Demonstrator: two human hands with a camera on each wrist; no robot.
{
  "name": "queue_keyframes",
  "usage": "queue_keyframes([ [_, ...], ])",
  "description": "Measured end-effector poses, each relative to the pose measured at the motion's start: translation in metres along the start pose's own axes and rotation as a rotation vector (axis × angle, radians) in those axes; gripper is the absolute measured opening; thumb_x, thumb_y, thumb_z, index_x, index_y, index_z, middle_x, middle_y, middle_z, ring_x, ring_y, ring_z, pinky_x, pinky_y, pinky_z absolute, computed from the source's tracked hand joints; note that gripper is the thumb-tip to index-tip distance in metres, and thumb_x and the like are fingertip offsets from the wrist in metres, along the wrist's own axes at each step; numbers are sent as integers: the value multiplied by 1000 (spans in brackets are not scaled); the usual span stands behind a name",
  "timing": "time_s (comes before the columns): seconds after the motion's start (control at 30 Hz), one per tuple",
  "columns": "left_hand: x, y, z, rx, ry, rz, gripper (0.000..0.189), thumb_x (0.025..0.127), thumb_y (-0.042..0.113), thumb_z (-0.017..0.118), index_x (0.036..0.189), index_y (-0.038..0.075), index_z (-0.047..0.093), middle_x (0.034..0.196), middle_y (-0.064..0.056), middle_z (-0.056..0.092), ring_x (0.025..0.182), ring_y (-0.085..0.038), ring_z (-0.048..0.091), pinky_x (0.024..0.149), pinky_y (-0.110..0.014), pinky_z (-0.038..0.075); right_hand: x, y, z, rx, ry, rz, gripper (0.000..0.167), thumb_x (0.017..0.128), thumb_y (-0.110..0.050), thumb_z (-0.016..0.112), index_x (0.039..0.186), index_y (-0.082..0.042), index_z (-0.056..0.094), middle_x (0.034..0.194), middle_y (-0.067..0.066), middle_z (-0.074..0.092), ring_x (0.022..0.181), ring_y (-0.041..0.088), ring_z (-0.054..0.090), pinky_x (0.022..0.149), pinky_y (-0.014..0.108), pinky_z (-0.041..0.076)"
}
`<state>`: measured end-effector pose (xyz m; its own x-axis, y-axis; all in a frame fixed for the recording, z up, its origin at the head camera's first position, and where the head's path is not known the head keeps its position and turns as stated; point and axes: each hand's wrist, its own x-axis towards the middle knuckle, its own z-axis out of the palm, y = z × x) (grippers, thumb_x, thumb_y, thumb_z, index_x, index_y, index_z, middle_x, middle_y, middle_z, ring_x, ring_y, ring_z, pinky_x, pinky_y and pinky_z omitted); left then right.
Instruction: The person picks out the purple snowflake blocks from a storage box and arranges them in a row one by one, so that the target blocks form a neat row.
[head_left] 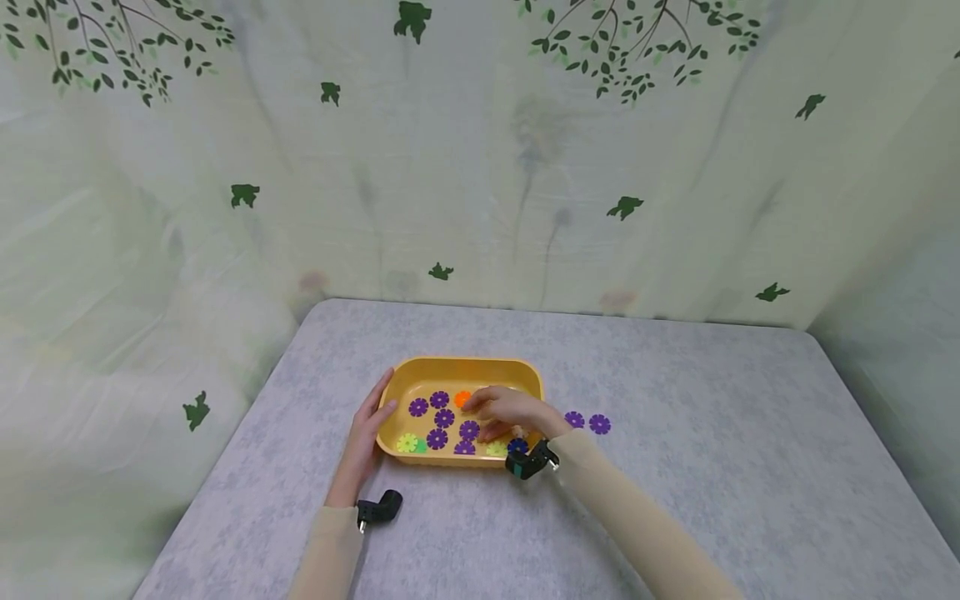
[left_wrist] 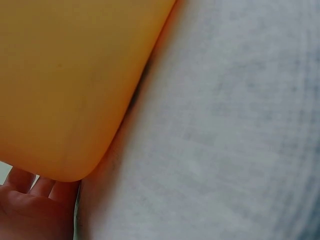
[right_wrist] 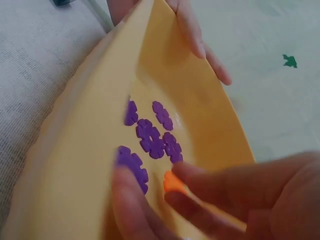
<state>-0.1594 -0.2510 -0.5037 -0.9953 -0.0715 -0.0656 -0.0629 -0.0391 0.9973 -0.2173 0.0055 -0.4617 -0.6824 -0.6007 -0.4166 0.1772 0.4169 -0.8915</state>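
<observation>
A yellow plastic tray (head_left: 465,362) stands on the table with flower-shaped plastic discs in it. My left hand (head_left: 364,435) grips its left end, thumb over the rim and fingers along the outer wall. Inside the tray, toward the right, my right hand (head_left: 513,408) hovers with its fingers spread apart. An orange disc (right_wrist: 174,183) lies by the right fingertips, partly covered by them. Near the right thumb is a purple disc (right_wrist: 134,169). Several more purple discs (head_left: 444,418) lie around the tray's middle. I see no disc clearly held.
Two purple discs, one (head_left: 574,419) beside the other (head_left: 599,424), lie on the grey table (head_left: 712,467) right of the tray. A yellow-green disc (head_left: 407,442) and a dark blue disc (head_left: 517,446) are near the tray's front wall. A leaf-patterned curtain (head_left: 480,167) hangs behind.
</observation>
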Motion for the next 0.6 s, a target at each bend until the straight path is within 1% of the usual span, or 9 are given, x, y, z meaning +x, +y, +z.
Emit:
queue_keyframes([
  [0.13,-6,11,4,-21,-6,-1,52,102,15,45,152,17,29,157,4,22,143,-12,13,115,-34,14,3,-4,1,11,-104,2,33,95,1,45,124,2,60,117,14,61,76,29,67,73,37,57],
  [0.2,-9,17,6,-19,-10,0,53,102,13,45,152,15,28,157,2,21,143,-13,13,115,-34,14,4,-6,2,-8,-126,2,33,94,2,44,123,3,61,114,15,62,74,27,65,74,36,57],
  [0.3,-12,21,7,-10,-11,-5,52,102,15,45,152,15,28,157,3,22,143,-13,14,115,-33,15,6,-7,3,-26,-129,2,31,93,5,44,118,6,63,110,15,62,73,23,63,75,36,57],
  [0.43,-12,23,7,-10,-14,-11,52,102,16,45,152,16,29,157,3,23,143,-13,15,115,-34,15,7,-7,3,-33,-111,6,29,92,6,44,113,7,64,105,16,63,73,23,62,76,37,57],
  [0.6,-13,22,6,-14,-25,-3,52,102,16,45,152,18,29,157,4,22,143,-13,14,115,-35,15,9,-7,4,-59,-90,17,25,91,8,46,109,7,64,95,16,63,68,22,62,72,36,58],
])
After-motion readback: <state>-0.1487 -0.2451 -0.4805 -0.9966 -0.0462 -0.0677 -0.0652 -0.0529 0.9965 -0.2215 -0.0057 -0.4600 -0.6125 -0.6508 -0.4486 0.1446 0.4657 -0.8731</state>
